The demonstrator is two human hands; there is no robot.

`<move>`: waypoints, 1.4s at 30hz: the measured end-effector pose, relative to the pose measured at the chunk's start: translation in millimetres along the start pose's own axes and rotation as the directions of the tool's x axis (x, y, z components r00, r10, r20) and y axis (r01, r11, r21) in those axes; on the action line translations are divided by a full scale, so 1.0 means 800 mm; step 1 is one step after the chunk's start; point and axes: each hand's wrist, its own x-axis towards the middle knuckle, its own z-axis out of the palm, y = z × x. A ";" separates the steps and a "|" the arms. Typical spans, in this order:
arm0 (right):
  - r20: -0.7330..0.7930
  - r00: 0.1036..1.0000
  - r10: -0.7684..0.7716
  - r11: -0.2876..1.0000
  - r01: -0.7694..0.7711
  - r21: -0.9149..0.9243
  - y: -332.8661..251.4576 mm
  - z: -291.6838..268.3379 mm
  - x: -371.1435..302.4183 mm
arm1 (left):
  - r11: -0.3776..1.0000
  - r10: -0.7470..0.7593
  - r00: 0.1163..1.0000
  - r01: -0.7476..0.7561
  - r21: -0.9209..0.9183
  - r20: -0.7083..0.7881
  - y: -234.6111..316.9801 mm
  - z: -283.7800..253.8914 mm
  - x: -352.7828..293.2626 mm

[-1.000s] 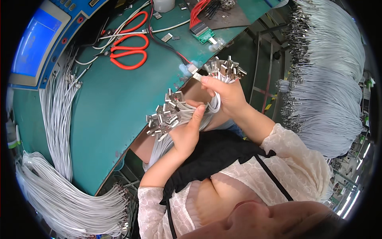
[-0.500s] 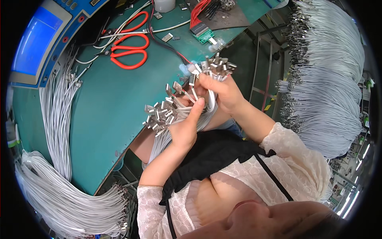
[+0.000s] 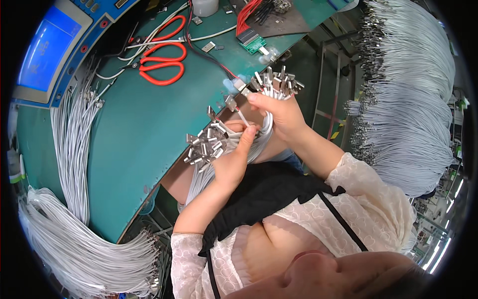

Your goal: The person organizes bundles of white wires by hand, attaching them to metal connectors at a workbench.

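My left hand (image 3: pixel 234 157) is closed round a bundle of white cables, and their bare metal plugs (image 3: pixel 206 144) fan out beyond its fingers. My right hand (image 3: pixel 281 117) grips a second bundle of such cables, its metal plugs (image 3: pixel 276 79) standing up at the far side. Between right thumb and fingers a single metal plug (image 3: pixel 242 87) meets the bluish-white test socket (image 3: pixel 230 85) at the table edge; whether it is fully in, I cannot tell. Nearer my left hand, one cable's plug (image 3: pixel 230 103) sticks up alone. The cables hang down over my lap.
On the green table (image 3: pixel 129 134) lie red-handled scissors (image 3: pixel 162 70) and a small green circuit board (image 3: pixel 254 44) with red wires. A blue tester with a lit screen (image 3: pixel 50 50) stands at the far left. Cable bundles lie left (image 3: pixel 69 149), lower left (image 3: pixel 89 249) and right (image 3: pixel 408 109).
A plug in my right hand has come to the socket. The right bundle's plugs have spread to the right, and the left bundle has shifted slightly. Marks now show on the tester's screen.
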 end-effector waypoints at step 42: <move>0.162 0.985 0.052 0.999 -0.052 -0.009 -0.010 0.020 0.007 | 0.925 -0.210 0.958 0.129 -0.357 -0.197 0.032 0.024 0.015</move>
